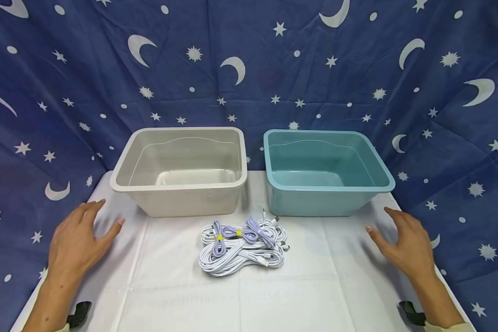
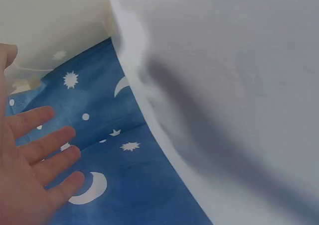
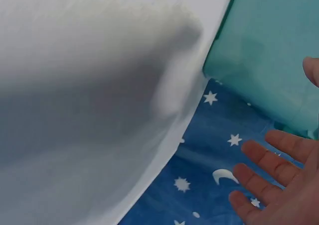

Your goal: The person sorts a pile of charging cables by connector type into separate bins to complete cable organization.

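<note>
My left hand [image 1: 76, 240] hovers over the table's left side, fingers spread and holding nothing, just in front of a beige plastic bin [image 1: 191, 203]. On the other side my right hand [image 1: 406, 244] is likewise spread with nothing in it, near the front right corner of a teal bin [image 1: 311, 203]. Both bins look empty inside. Between the hands lies a pile of coiled white cables [image 1: 228, 263], with smaller lavender cable bundles [image 1: 253, 230] on top, bound by yellow ties. In the wrist views, the left palm [image 2: 25, 180] and right palm [image 3: 289, 200] show straight, parted fingers.
A white cloth [image 1: 290, 295] covers the table. Behind and along both sides hangs a dark blue curtain [image 1: 257, 78] with moons and stars. The two bins stand side by side at the back, a narrow gap between them. Black wrist straps show on both arms.
</note>
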A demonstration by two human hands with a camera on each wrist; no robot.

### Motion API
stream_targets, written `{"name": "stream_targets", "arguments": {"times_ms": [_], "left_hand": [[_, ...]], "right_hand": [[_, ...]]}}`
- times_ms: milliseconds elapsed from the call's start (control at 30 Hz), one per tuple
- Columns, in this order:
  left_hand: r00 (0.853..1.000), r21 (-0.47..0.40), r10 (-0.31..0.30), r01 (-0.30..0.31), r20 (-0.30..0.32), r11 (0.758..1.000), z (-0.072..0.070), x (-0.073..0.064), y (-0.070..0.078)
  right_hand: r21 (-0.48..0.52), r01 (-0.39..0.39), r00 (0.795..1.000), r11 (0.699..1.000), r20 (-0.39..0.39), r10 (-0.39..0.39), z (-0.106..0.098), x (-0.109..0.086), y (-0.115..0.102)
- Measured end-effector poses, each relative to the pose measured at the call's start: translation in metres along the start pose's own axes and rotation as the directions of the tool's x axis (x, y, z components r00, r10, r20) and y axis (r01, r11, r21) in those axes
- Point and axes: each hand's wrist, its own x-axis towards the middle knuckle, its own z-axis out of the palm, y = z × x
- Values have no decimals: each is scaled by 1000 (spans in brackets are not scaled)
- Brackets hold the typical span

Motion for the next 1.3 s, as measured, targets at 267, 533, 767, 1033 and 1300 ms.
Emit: {"name": "stream_targets", "arguments": {"times_ms": [267,533,767,1033,1300], "left_hand": [[999,-24,-18,17,-35,1000,-8,1,10],[997,-41,-20,17,-77,999,-15,3,19],[989,-49,0,-7,-147,999,-21,6,28],[975,-62,52,-67,-215,996,-30,11,40],[955,-57,117,-138,-273,989,-38,19,52]], "right_hand": [[15,30,999,999,-17,-30,0,-1,-18],[20,132,991,991,-22,-132,-3,0,-41],[36,203,979,979,-35,-201,-4,2,-61],[42,228,974,973,-13,-228,-1,2,-82],[67,283,959,957,-18,-283,-1,3,-106]]}}
